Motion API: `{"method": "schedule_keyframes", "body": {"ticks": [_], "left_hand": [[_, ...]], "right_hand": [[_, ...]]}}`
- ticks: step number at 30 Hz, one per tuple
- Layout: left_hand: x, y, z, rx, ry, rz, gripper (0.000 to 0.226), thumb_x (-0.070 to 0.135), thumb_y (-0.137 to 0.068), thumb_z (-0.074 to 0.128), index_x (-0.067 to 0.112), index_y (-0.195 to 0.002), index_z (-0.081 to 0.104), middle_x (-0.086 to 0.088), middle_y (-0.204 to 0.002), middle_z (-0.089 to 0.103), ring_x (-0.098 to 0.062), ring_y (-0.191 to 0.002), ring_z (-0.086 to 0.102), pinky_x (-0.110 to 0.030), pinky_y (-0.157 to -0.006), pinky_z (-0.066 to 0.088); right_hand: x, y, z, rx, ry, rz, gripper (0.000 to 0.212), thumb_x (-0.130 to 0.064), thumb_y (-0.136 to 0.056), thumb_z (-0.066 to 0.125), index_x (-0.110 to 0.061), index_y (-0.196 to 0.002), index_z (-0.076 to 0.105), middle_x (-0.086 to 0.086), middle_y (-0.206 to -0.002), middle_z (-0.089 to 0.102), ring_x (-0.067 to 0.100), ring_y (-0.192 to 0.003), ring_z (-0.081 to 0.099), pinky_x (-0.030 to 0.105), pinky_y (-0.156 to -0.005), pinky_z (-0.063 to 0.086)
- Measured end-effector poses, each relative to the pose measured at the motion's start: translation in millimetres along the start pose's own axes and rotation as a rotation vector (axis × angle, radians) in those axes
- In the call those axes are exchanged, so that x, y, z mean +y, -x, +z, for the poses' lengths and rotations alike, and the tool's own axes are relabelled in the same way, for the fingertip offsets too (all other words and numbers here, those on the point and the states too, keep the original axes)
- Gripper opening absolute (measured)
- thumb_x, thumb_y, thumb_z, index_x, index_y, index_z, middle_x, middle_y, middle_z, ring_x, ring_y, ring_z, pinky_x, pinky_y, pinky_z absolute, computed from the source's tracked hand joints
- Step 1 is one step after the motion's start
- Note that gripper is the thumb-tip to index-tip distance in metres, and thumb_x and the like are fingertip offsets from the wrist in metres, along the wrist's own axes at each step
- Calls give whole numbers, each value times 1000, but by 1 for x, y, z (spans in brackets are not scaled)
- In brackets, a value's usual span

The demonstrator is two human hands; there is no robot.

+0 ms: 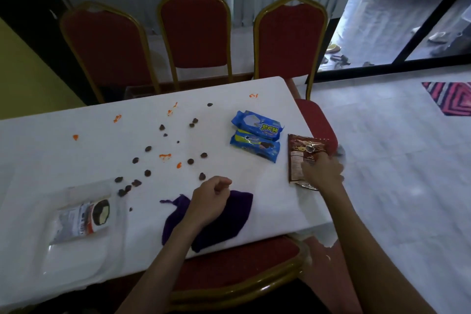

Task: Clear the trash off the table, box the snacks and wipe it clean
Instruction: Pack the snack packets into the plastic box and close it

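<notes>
A white-clothed table (76, 155) carries several dark snack pieces (147, 173) and orange smears (165, 156). Two blue cookie packs (256, 139) lie at the right. At the table's right edge my right hand (323, 171) grips a brown snack pouch (303, 150). My left hand (211, 199) rests with curled fingers on a purple cloth (229, 222) near the front edge and holds nothing that I can see. A clear plastic box (84, 245) at the front left holds one white-and-black cookie pack (86, 219).
Three red chairs with gold frames (196, 33) stand behind the table. Another red chair (242, 270) sits right in front of me, and one more seat (316, 120) juts out at the table's right end. White floor lies to the right.
</notes>
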State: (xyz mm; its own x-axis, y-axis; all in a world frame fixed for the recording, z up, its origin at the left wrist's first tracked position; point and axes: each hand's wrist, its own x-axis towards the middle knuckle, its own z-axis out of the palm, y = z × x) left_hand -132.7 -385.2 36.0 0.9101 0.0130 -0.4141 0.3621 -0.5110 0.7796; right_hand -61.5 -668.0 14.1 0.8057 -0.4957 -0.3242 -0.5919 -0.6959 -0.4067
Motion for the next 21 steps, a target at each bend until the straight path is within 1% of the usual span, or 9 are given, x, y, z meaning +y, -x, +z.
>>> {"method": "schedule_keyframes", "body": {"ticks": [2,4,6,9,11,16,18,20,21], "left_hand": [[1,-1,9,-15,-4,-26,21,24,-97,54,34,-111,65,13,-111,68,-5,-103,63,-37,-95,56],[0,-1,17,-19,3,-56,23,22,-98,53,31,-115,66,11,-112,68,-6,-105,63,-38,-96,55],[0,-2,24,-17,15,-77,22,21,-98,53,30,-114,66,11,-110,69,-7,-104,64,-39,-96,56],[-1,-3,29,-25,17,-97,21,22,-97,54,33,-110,66,12,-109,69,-6,-103,65,-40,-96,56],[1,-5,31,-23,14,-102,21,21,-97,54,32,-111,66,12,-110,69,-7,-104,65,-39,-97,55],[3,-8,29,0,32,-113,21,22,-98,53,34,-112,65,11,-112,69,-8,-106,65,-40,-97,55],[0,-7,27,7,39,-120,21,22,-98,54,35,-110,65,11,-111,69,-8,-106,65,-40,-97,55],[-4,-6,27,9,40,-134,20,23,-98,54,38,-107,64,12,-111,69,-8,-106,64,-41,-97,55],[-5,-4,27,8,41,-142,20,24,-98,54,40,-106,64,13,-112,69,-8,-106,64,-41,-97,55]], "right_hand": [[13,-13,-3,-16,-52,113,65,-43,-83,65,-14,-138,42,20,-146,42,43,-137,33,58,-112,27],[23,-21,4,-43,-106,134,78,-47,-76,69,-15,-139,36,21,-146,43,42,-136,36,58,-113,30],[27,-23,13,-55,-115,121,88,-49,-69,74,-13,-139,35,20,-142,47,41,-132,42,56,-111,35],[28,-23,20,-10,-45,113,93,-47,-72,81,-2,-139,36,22,-141,46,40,-132,40,49,-110,35],[27,-23,22,34,-37,123,95,-48,-69,83,-1,-137,37,23,-140,45,41,-132,39,50,-109,35],[33,-26,31,55,-55,228,109,-58,-63,84,-4,-142,32,25,-148,35,42,-139,30,54,-113,25],[34,-26,29,83,-22,206,104,-61,-63,83,-2,-137,39,25,-143,42,42,-135,35,53,-111,28],[39,-30,35,98,15,145,89,-61,-64,81,-6,-126,50,20,-131,55,40,-126,46,52,-106,33],[41,-31,37,94,17,111,80,-64,-61,77,-11,-118,56,15,-122,62,37,-117,54,51,-103,39]]}}
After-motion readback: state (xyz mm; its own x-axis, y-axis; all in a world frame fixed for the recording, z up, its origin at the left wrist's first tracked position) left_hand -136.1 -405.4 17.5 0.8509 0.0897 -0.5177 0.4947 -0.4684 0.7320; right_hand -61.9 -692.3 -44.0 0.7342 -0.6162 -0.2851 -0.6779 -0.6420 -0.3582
